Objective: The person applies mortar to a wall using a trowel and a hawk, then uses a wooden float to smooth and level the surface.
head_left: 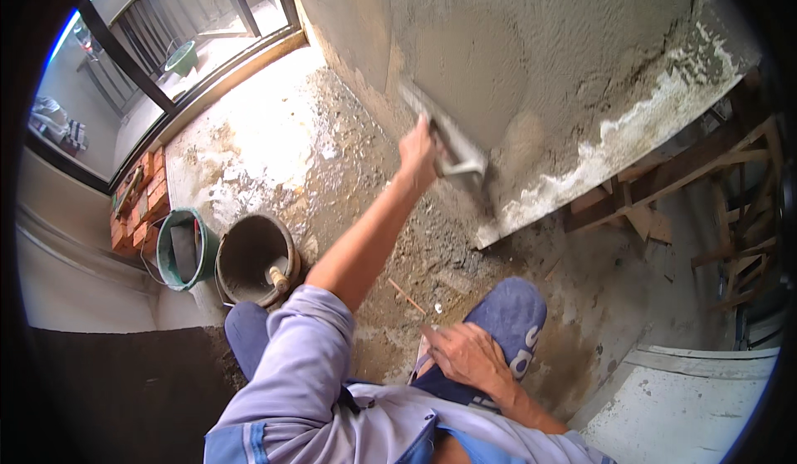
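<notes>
My left hand [420, 148] grips the handle of a plastering trowel [465, 153], its long flat blade against the wet grey plaster [481, 57] near the base of the wall. My left arm reaches forward and to the right, sleeve rolled up. Closer to me, my right hand [469, 353] rests on my bent right leg beside the blue knee [513, 319], fingers stretched loosely to the left. A narrow pale object [422, 354] shows by those fingertips; I cannot make out what it is.
At left stand a dark bucket [257, 252] with a wooden-handled tool inside and a green bucket [184, 248]. Orange bricks [143, 202] are stacked by the glazed frame [149, 82]. Wooden trestles [664, 186] stand at right, a white board [672, 398] nearer. Rough mortar covers the floor [374, 256].
</notes>
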Demonstrator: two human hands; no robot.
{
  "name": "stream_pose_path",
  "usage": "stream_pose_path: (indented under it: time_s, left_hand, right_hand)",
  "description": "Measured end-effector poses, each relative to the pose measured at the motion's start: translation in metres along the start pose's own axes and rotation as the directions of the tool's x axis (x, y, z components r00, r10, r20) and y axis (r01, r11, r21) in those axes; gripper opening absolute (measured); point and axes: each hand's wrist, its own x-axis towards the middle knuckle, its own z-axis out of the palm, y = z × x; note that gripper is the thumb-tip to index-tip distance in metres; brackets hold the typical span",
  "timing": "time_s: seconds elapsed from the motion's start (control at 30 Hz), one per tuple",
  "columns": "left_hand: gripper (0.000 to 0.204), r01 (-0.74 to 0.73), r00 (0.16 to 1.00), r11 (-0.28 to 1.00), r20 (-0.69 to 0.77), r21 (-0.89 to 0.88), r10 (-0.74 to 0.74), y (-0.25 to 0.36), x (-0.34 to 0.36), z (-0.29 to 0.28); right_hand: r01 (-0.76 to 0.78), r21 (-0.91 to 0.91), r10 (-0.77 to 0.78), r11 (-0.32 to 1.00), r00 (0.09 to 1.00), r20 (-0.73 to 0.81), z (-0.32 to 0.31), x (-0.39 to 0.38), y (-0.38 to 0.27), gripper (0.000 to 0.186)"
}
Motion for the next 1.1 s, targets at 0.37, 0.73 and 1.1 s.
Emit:
stream_pose_path:
  time_s: [0.37, 0.73, 1.1]
  left_hand:
    - [0.031, -0.496, 0.739, 0.861, 0.468, -0.11, 0.485, 0.201, -0.112, 0.054]
    - [0.04, -0.432, 0.901, 0.859, 0.085, 0.276, 0.426, 0.203, -0.112, -0.438]
    - [0.053, -0.26, 0.895, 0.961, -0.351, 0.095, 0.276, 0.12, -0.141, -0.549]
  right_hand:
    - [0.033, -0.061, -0.025, 0.998, 0.992, 0.12, 0.009, 0.03, 0.003, 0.045]
    - [0.105, 0.276, -0.09, 0.955, 0.994, -0.066, 0.079, 0.162, -0.058, 0.052]
    - [0.097, 0.136, -0.12, 0.986, 0.978, 0.172, 0.156, 0.291, -0.122, 0.044]
